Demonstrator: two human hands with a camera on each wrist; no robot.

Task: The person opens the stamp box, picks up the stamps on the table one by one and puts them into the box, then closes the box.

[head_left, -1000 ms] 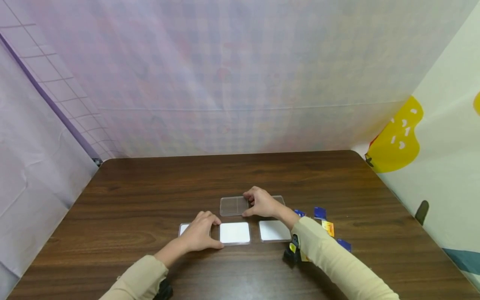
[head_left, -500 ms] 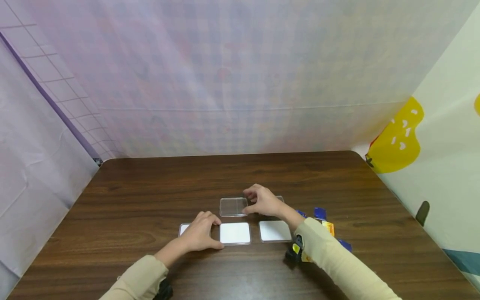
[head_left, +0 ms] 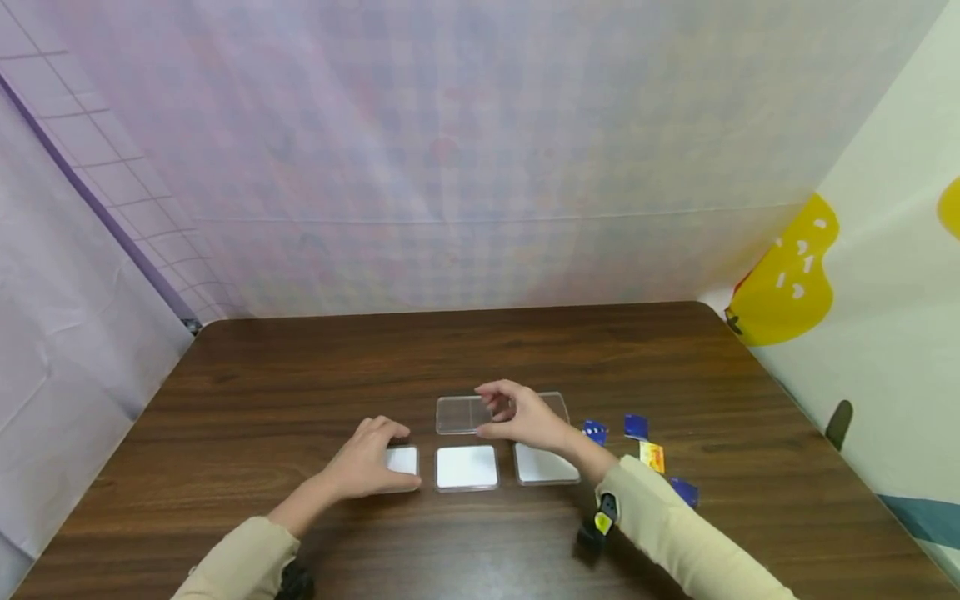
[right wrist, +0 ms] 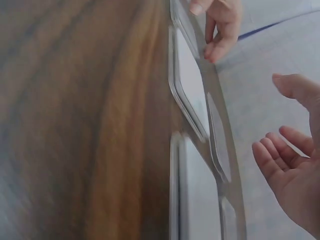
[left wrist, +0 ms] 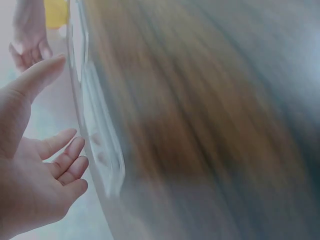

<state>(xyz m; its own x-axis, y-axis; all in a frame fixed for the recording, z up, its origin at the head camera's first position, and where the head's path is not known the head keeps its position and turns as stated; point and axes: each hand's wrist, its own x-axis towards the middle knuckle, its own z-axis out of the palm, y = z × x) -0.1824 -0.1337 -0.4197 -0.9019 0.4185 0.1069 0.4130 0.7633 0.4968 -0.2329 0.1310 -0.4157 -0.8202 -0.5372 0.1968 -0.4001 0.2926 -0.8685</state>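
Observation:
Three flat, clear-rimmed rectangular cases with white faces lie in a row on the table in the head view: a left case (head_left: 402, 460), a middle case (head_left: 467, 467) and a right case (head_left: 542, 467). Behind them are two see-through plastic pieces, a left clear piece (head_left: 453, 415) and a right clear piece (head_left: 556, 403). My left hand (head_left: 367, 460) hovers over the left case and covers part of it, thumb and fingers apart with nothing between them. Above the gap between the clear pieces is my right hand (head_left: 528, 419), fingers loosely bent and holding nothing, as the right wrist view also shows.
To the right of the cases lie several small blue pieces (head_left: 636, 427) and a yellow-orange piece (head_left: 652, 457). The brown wooden table (head_left: 315, 358) ends at a pale checked curtain (head_left: 450, 167) behind. Another curtain, printed with a yellow shape (head_left: 787, 287), hangs at the right.
My left hand has moved left, away from the middle case and over the left one. The right hand has shifted slightly left and nearer to me. The cases keep their places.

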